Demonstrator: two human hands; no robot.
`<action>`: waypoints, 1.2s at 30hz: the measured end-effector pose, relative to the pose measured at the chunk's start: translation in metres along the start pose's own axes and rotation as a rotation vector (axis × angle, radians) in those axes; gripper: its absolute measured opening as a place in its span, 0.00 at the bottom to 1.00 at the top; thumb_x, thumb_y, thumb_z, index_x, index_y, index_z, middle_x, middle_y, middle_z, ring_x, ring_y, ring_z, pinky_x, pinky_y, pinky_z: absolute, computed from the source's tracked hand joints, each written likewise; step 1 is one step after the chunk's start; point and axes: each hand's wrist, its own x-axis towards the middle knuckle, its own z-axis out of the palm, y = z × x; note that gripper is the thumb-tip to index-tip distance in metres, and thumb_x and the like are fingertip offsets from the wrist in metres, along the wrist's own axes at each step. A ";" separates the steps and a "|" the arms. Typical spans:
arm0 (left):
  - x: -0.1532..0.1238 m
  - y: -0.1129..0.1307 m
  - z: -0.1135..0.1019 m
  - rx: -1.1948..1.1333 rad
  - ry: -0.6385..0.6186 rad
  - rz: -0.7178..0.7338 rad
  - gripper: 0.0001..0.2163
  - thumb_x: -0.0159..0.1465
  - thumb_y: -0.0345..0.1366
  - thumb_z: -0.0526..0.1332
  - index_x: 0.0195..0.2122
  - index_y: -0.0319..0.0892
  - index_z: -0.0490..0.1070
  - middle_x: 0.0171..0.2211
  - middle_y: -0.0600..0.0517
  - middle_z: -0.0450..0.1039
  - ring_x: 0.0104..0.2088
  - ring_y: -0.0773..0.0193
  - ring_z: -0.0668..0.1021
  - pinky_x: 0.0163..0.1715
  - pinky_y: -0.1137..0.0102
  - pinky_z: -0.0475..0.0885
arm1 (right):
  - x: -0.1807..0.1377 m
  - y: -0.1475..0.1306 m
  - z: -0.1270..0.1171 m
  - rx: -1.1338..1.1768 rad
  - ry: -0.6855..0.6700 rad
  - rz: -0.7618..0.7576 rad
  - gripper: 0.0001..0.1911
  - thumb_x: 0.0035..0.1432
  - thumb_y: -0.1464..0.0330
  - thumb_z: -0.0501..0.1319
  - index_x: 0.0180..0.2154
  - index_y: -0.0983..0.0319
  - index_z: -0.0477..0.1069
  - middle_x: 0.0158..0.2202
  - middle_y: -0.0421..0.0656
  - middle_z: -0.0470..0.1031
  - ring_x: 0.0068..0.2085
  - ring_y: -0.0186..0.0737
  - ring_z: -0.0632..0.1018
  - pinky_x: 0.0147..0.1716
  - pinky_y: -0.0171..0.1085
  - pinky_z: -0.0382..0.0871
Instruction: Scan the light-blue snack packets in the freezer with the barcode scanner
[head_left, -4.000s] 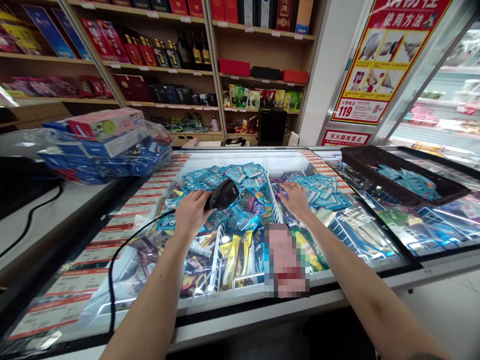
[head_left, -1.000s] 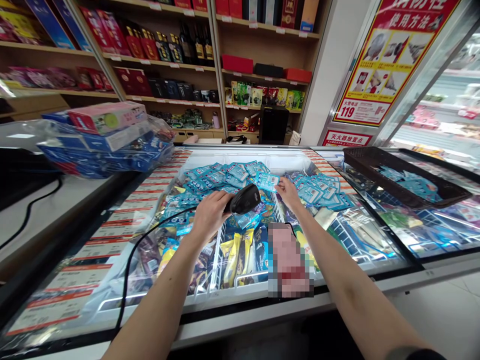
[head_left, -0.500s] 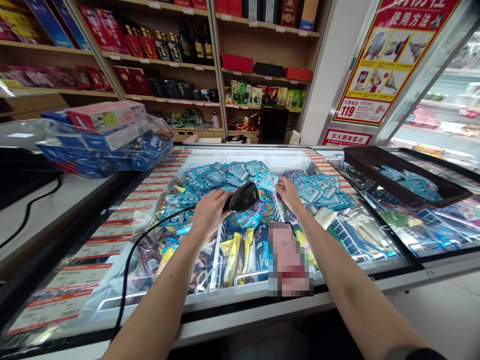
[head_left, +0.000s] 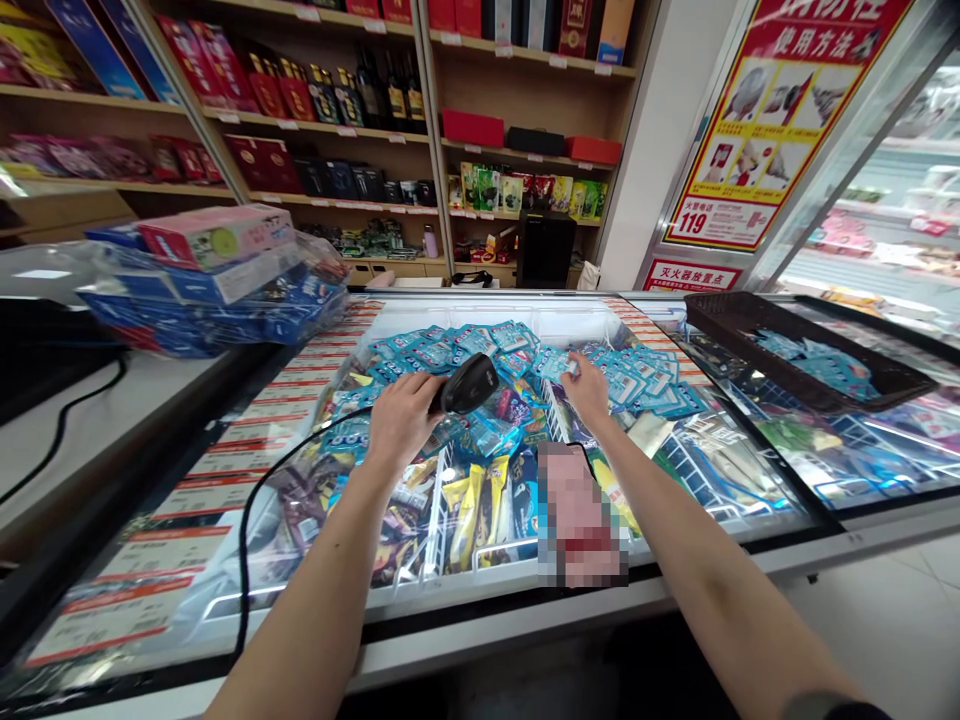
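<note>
My left hand is wrapped round a black corded barcode scanner, held above the open chest freezer. My right hand reaches over the wire divider and pinches a light blue packet at the edge of the right-hand pile. Several more light blue packets fill the far part of the freezer on both sides of the divider. Yellow and dark ice-cream wrappers lie nearer to me.
A black tray with a few blue packets rests on the glass lid to the right. A bag of blue and pink boxes sits on the counter at left. The scanner's black cable trails over the freezer's left lid. Shelves of goods stand behind.
My right hand has moved the blue packet away from the scanner to the right-hand pile. My left hand with the scanner has drawn back a little to the left.
</note>
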 end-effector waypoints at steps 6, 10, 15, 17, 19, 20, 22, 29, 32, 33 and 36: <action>-0.005 -0.014 -0.006 0.028 0.073 -0.071 0.15 0.59 0.37 0.58 0.48 0.43 0.67 0.39 0.45 0.71 0.43 0.51 0.72 0.40 0.62 0.65 | -0.016 0.005 -0.021 -0.228 0.034 0.001 0.19 0.56 0.64 0.52 0.46 0.64 0.73 0.38 0.52 0.72 0.46 0.51 0.68 0.47 0.46 0.60; -0.009 -0.018 -0.006 0.047 0.095 -0.092 0.15 0.59 0.38 0.57 0.47 0.42 0.67 0.39 0.45 0.71 0.43 0.51 0.72 0.40 0.62 0.65 | -0.021 0.003 -0.031 -0.269 0.010 -0.122 0.19 0.59 0.60 0.53 0.46 0.61 0.74 0.51 0.53 0.66 0.53 0.53 0.62 0.51 0.49 0.56; -0.012 -0.022 -0.005 0.058 0.065 -0.096 0.16 0.58 0.36 0.57 0.48 0.43 0.67 0.40 0.45 0.71 0.43 0.51 0.72 0.41 0.61 0.65 | -0.019 0.001 -0.033 -0.256 -0.245 -0.334 0.16 0.60 0.57 0.54 0.45 0.53 0.74 0.51 0.43 0.70 0.52 0.49 0.65 0.51 0.49 0.54; -0.012 -0.023 -0.005 0.055 0.062 -0.102 0.16 0.58 0.36 0.57 0.48 0.44 0.67 0.40 0.45 0.71 0.44 0.51 0.72 0.42 0.61 0.65 | -0.017 0.005 -0.034 -0.284 -0.252 -0.308 0.16 0.61 0.57 0.53 0.42 0.54 0.76 0.49 0.44 0.72 0.49 0.48 0.67 0.49 0.49 0.54; -0.012 -0.024 -0.005 0.051 0.070 -0.117 0.15 0.58 0.36 0.58 0.48 0.44 0.67 0.40 0.45 0.71 0.44 0.51 0.72 0.42 0.61 0.65 | -0.016 0.011 -0.036 -0.338 -0.208 -0.257 0.16 0.62 0.58 0.52 0.39 0.57 0.76 0.47 0.45 0.73 0.47 0.49 0.68 0.48 0.48 0.55; -0.012 -0.025 -0.005 0.049 0.075 -0.125 0.15 0.58 0.36 0.58 0.47 0.44 0.67 0.40 0.45 0.71 0.44 0.51 0.72 0.42 0.61 0.65 | -0.015 0.014 -0.037 -0.369 -0.181 -0.235 0.17 0.62 0.59 0.51 0.37 0.58 0.76 0.45 0.46 0.73 0.46 0.49 0.68 0.47 0.48 0.55; -0.013 -0.025 -0.005 0.048 0.081 -0.134 0.15 0.58 0.37 0.58 0.47 0.45 0.67 0.40 0.45 0.71 0.44 0.51 0.72 0.42 0.61 0.65 | -0.015 0.020 -0.039 -0.425 -0.129 -0.210 0.17 0.62 0.60 0.51 0.36 0.59 0.76 0.44 0.49 0.73 0.45 0.50 0.68 0.46 0.49 0.56; -0.012 -0.024 -0.007 0.064 0.100 -0.138 0.15 0.58 0.38 0.58 0.47 0.44 0.67 0.40 0.45 0.71 0.44 0.51 0.72 0.41 0.61 0.66 | -0.017 0.021 -0.039 -0.496 -0.060 -0.236 0.15 0.62 0.62 0.50 0.38 0.59 0.74 0.43 0.49 0.72 0.45 0.50 0.66 0.46 0.48 0.55; -0.012 -0.023 -0.008 0.080 0.093 -0.134 0.15 0.58 0.38 0.58 0.47 0.44 0.67 0.40 0.45 0.72 0.43 0.51 0.72 0.40 0.61 0.66 | -0.016 0.020 -0.039 -0.456 -0.079 -0.247 0.15 0.62 0.62 0.50 0.40 0.59 0.73 0.45 0.48 0.71 0.47 0.50 0.65 0.47 0.47 0.54; -0.011 -0.023 -0.008 0.083 0.089 -0.135 0.15 0.58 0.37 0.58 0.47 0.44 0.67 0.39 0.45 0.72 0.43 0.51 0.72 0.40 0.61 0.66 | -0.015 0.021 -0.040 -0.441 -0.090 -0.251 0.15 0.62 0.62 0.51 0.41 0.59 0.72 0.46 0.48 0.71 0.47 0.49 0.65 0.47 0.47 0.54; -0.011 -0.023 -0.009 0.084 0.083 -0.137 0.15 0.58 0.37 0.58 0.47 0.44 0.67 0.39 0.45 0.72 0.43 0.51 0.72 0.40 0.61 0.66 | -0.013 0.023 -0.040 -0.416 -0.118 -0.252 0.15 0.61 0.62 0.51 0.43 0.58 0.72 0.46 0.47 0.71 0.48 0.49 0.65 0.47 0.46 0.54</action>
